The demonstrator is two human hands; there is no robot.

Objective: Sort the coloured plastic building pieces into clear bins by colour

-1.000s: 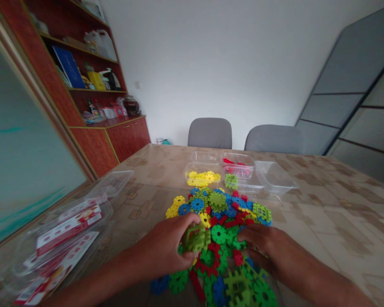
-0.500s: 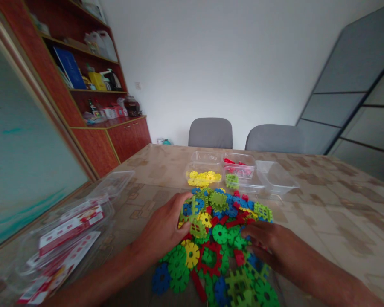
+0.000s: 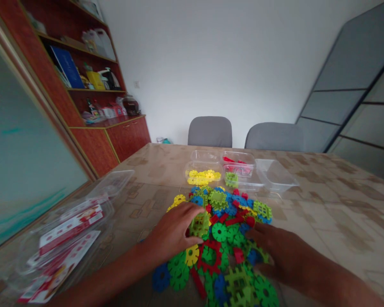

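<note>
My left hand (image 3: 181,224) rests at the left of a loose heap of plastic building pieces, thumb and fingers apart around a light-green lattice piece (image 3: 199,224). Whether it presses on that piece cannot be made out. At the heap's right side is my right hand (image 3: 280,249), its thumb apart from the fingers, the fingertips among the pieces. Between the hands lie a green gear disc (image 3: 219,232), a red toothed square (image 3: 219,266) and a yellow gear disc (image 3: 192,255). Blue discs (image 3: 161,277) and light-green lattice squares (image 3: 240,283) are nearer to me.
Behind the heap stand clear plastic boxes: one with yellow discs (image 3: 201,177), one with red pieces (image 3: 243,163), one with a light-green piece (image 3: 232,180), and another clear box (image 3: 277,175) at right. Clear lids with printed cards (image 3: 70,228) lie left. Two grey chairs (image 3: 210,131) stand beyond.
My left hand has shifted slightly right and nearer to me, uncovering yellow discs at the heap's left edge. My right hand has moved a little, fingers lower in the heap.
</note>
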